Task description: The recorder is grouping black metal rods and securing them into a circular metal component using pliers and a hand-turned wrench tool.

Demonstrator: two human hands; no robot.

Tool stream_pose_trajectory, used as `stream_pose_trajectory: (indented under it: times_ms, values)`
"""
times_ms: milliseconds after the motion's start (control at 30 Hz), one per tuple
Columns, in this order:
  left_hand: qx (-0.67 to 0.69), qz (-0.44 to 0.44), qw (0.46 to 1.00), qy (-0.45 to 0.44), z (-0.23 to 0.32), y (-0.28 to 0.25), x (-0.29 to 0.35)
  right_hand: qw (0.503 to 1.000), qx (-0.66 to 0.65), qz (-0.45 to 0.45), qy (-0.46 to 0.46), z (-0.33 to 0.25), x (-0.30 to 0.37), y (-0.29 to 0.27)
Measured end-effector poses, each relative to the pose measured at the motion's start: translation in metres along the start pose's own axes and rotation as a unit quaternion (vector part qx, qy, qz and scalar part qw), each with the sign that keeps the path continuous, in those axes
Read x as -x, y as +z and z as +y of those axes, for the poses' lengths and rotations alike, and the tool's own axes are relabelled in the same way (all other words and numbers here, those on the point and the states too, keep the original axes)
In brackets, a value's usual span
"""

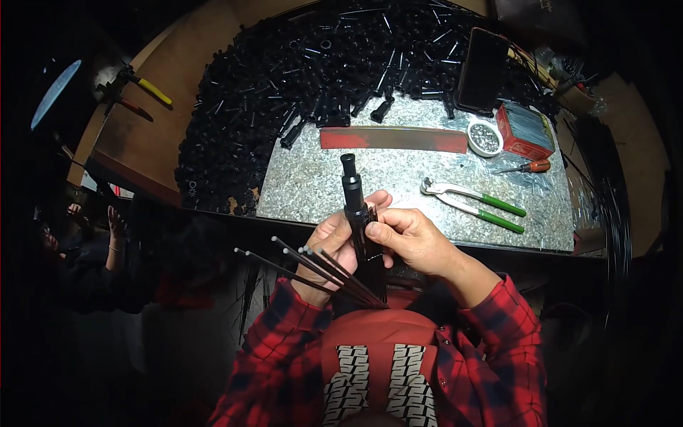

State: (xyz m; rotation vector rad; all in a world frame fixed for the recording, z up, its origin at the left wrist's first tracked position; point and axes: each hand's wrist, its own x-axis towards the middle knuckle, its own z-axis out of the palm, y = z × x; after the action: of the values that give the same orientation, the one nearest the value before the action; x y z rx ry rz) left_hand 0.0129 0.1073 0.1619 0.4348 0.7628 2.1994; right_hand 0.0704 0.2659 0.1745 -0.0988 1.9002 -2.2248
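What looks like a black umbrella frame (353,198) stands upright in front of my chest, its stepped round end pointing at the table. My left hand (329,240) is closed round it from the left, below the collar. On the other side my right hand (411,238) pinches thin dark ribs against the shaft, the thumb lying on top. Several black ribs with pale grey tips (334,269) fan out to the left, across my left wrist. The fingers behind the shaft are partly hidden.
A heap of black plastic parts and metal pins (284,78) covers the table's far side. On the speckled board (306,181) are green-handled pincers (473,203), a red strip (391,139), a white bowl (485,137), a red box (525,132), a screwdriver (533,166) and a phone (482,70).
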Motion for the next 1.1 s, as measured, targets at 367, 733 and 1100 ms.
stream_pose_trajectory:
  times_ms: [367,733,1100]
  values:
    - [0.023,0.034,0.999,0.01,-0.003,0.002,-0.002,1.0,-0.025,-0.005,-0.004,0.005,0.0,-0.002]
    - [0.027,-0.103,0.991,-0.079,0.02,-0.024,0.012,1.0,0.008,0.0,0.015,0.001,-0.007,0.001]
    - [-0.028,0.076,0.994,0.08,0.012,0.014,0.01,0.978,0.04,0.166,-0.124,0.007,-0.004,0.035]
